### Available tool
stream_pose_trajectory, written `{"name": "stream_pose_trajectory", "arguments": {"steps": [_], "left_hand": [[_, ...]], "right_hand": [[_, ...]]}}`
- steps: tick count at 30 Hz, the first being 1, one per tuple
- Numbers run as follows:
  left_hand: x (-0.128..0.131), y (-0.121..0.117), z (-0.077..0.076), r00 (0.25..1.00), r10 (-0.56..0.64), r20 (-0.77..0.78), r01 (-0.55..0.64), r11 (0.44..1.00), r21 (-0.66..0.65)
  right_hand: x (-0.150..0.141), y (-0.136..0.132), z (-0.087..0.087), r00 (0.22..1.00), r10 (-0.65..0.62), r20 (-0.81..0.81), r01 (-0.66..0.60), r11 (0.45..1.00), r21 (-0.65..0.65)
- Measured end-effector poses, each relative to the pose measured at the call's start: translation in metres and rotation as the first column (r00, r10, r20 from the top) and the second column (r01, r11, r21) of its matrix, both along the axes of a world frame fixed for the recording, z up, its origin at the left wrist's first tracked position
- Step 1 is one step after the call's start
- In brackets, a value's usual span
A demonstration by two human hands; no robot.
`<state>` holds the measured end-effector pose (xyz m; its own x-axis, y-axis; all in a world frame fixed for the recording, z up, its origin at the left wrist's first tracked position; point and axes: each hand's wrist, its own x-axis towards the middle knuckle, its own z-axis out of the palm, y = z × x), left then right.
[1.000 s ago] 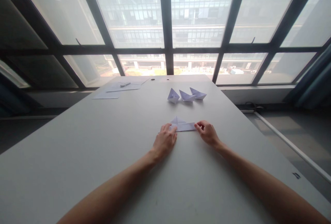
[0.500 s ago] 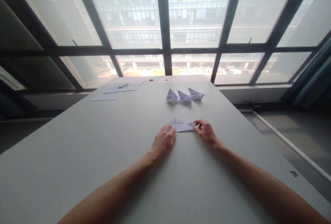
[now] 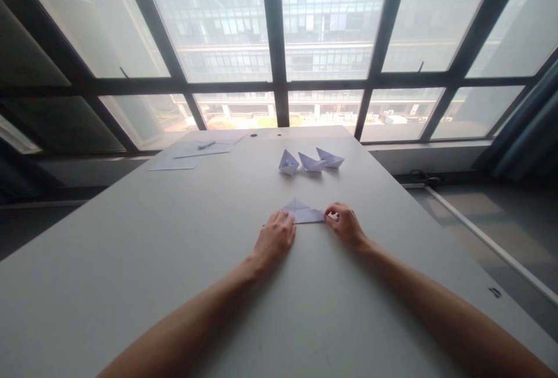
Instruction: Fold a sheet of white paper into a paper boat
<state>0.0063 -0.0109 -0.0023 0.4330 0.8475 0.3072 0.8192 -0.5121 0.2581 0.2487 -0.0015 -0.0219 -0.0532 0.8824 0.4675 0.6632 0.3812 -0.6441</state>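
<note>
White folded paper [image 3: 310, 216] stretches side to side, left hand [image 3: 275, 236] spread over one end, right hand [image 3: 344, 224] pinching the opposite tip!

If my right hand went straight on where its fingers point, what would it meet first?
The folded paper: your right hand seems to pinch its right end. Across it, probably your left hand comes next, though depth is hard to judge.

On a white table [image 3: 174, 250], the left hand [image 3: 274, 237] rests on a folded paper [image 3: 310, 216] whose right end the right hand [image 3: 346, 224] pinches, three paper boats [image 3: 311, 163] standing beyond.
</note>
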Motion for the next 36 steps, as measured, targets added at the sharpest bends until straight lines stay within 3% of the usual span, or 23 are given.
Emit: {"name": "stream_pose_trajectory", "arguments": {"steps": [4, 8, 17, 21, 26, 36], "left_hand": [[0.0002, -0.0001, 0.0003, 0.999, -0.001, -0.035, 0.002, 1.000, 0.019], [0.0009, -0.0006, 0.0016, 0.998, 0.001, -0.059, 0.001, 1.000, 0.022], [0.0009, -0.0014, 0.0018, 0.998, -0.009, -0.062, 0.011, 1.000, 0.019], [0.0016, -0.0018, 0.0038, 0.996, -0.005, -0.091, 0.006, 1.000, 0.013], [0.0025, -0.0035, 0.0069, 0.991, 0.013, -0.135, -0.011, 1.000, 0.012], [0.0034, -0.0047, 0.0096, 0.989, 0.012, -0.150, -0.011, 1.000, 0.005]], "right_hand": [[-0.0024, -0.0034, 0.0011, 0.996, 0.081, 0.030, -0.083, 0.993, 0.079], [-0.0036, -0.0047, 0.0000, 1.000, 0.006, 0.017, -0.007, 0.998, 0.061], [-0.0038, -0.0034, 0.0014, 0.976, 0.071, -0.206, -0.084, 0.995, -0.053], [-0.0041, -0.0038, 0.0032, 0.960, 0.119, -0.254, -0.128, 0.992, -0.017], [-0.0051, -0.0037, 0.0037, 0.962, 0.187, -0.198, -0.176, 0.982, 0.070], [-0.0057, -0.0015, 0.0007, 0.994, 0.105, 0.018, -0.104, 0.993, -0.059]]}}
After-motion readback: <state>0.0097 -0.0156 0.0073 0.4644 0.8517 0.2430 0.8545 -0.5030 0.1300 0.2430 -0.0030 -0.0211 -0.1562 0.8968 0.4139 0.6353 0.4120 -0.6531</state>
